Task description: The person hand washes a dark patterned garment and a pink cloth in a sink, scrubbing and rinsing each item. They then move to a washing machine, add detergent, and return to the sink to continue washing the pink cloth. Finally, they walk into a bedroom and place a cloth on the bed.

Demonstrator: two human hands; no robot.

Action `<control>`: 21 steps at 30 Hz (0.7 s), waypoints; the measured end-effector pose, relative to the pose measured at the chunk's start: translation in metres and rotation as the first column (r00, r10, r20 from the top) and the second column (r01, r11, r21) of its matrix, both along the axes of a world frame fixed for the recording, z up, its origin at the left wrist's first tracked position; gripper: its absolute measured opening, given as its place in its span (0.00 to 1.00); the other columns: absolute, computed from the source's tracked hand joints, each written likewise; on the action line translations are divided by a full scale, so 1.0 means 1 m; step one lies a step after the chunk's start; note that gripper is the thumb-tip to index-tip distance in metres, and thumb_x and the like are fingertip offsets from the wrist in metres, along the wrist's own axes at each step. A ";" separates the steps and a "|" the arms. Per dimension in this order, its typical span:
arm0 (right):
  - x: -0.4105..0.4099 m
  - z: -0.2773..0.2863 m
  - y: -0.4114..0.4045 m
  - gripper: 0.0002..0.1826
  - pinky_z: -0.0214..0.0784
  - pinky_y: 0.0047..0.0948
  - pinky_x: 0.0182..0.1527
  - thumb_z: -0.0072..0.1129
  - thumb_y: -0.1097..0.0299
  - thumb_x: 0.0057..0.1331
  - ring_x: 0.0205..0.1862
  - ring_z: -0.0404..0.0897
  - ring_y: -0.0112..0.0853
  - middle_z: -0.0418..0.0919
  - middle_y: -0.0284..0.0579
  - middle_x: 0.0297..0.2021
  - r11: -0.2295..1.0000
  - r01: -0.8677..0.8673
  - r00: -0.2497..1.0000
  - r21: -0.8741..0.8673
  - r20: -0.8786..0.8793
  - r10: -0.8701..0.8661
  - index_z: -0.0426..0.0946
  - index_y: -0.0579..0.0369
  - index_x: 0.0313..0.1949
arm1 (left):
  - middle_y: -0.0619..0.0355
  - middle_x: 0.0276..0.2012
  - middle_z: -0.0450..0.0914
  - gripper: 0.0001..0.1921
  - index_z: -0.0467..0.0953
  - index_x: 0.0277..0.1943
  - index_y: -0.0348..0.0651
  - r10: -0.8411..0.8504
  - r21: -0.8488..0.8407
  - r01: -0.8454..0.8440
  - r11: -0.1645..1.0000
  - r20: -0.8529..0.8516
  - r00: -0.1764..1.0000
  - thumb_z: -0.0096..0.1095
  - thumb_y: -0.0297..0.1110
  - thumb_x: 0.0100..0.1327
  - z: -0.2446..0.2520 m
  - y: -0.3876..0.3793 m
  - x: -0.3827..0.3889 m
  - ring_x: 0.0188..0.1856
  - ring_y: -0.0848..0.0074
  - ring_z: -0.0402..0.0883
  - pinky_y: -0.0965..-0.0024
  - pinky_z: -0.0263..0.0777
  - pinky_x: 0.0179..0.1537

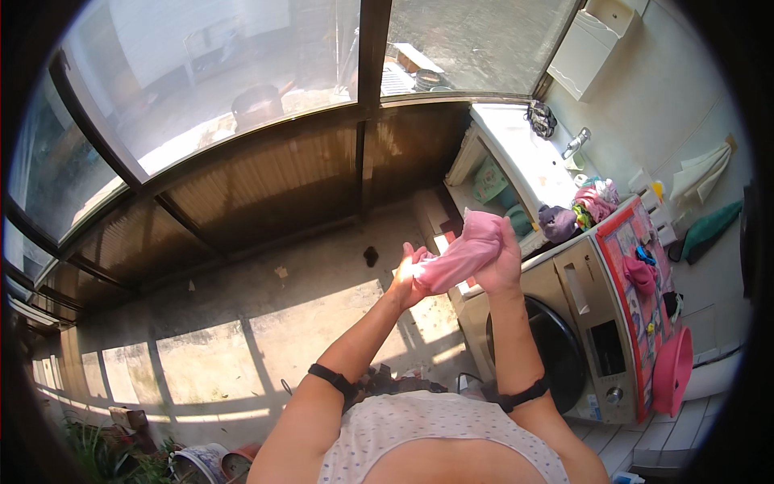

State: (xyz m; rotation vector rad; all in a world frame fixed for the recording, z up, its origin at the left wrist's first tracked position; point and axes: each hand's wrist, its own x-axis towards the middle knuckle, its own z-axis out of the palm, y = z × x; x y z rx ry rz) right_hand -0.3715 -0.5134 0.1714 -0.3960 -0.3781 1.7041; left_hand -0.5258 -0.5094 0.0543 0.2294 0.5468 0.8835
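Observation:
Both arms reach forward with a pink cloth (461, 254) stretched between the hands. It looks bunched lengthwise and may be a small garment; I cannot tell which kind. My left hand (411, 278) grips its lower left end, with the thumb up. The upper right end is in my right hand (503, 263), whose fingers are partly hidden behind the fabric. The cloth hangs in the air above the floor, in front of the washbasin cabinet and the washing machine (568, 284).
A white washbasin (520, 145) with a tap (577, 142) stands at the right, wet-looking clothes (595, 202) piled on its near end. A pink basin (672, 372) sits beside the machine's patterned cover (641, 290). Flowerpots (199, 464) and plants (103, 451) line the lower left, below glazed panels (266, 187).

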 end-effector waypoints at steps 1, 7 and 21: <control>0.008 -0.003 -0.006 0.19 0.64 0.34 0.54 0.51 0.55 0.65 0.45 0.75 0.36 0.75 0.46 0.42 0.993 0.107 0.987 -0.048 0.126 -0.101 0.70 0.58 0.46 | 0.52 0.66 0.56 0.45 0.49 0.67 0.43 0.096 -0.044 -0.093 0.995 0.087 0.992 0.31 0.71 0.58 0.006 0.003 0.003 0.67 0.60 0.56 0.51 0.53 0.63; 0.045 -0.059 -0.031 0.17 0.69 0.30 0.47 0.54 0.58 0.64 0.42 0.76 0.30 0.77 0.40 0.38 0.971 0.199 0.766 -0.133 0.639 -0.069 0.73 0.58 0.44 | 0.44 0.61 0.63 0.38 0.53 0.63 0.32 -0.015 0.239 -0.088 0.967 0.398 0.917 0.30 0.62 0.66 0.036 0.007 0.009 0.63 0.55 0.62 0.53 0.53 0.64; 0.039 -0.063 -0.065 0.16 0.67 0.36 0.36 0.64 0.68 0.48 0.31 0.73 0.43 0.72 0.48 0.30 0.837 0.220 -0.272 0.501 0.856 -0.440 0.69 0.58 0.34 | 0.51 0.52 0.71 0.40 0.50 0.65 0.33 0.028 0.495 0.009 0.869 -0.067 0.997 0.39 0.08 0.43 0.070 -0.009 0.028 0.52 0.69 0.75 0.73 0.73 0.48</control>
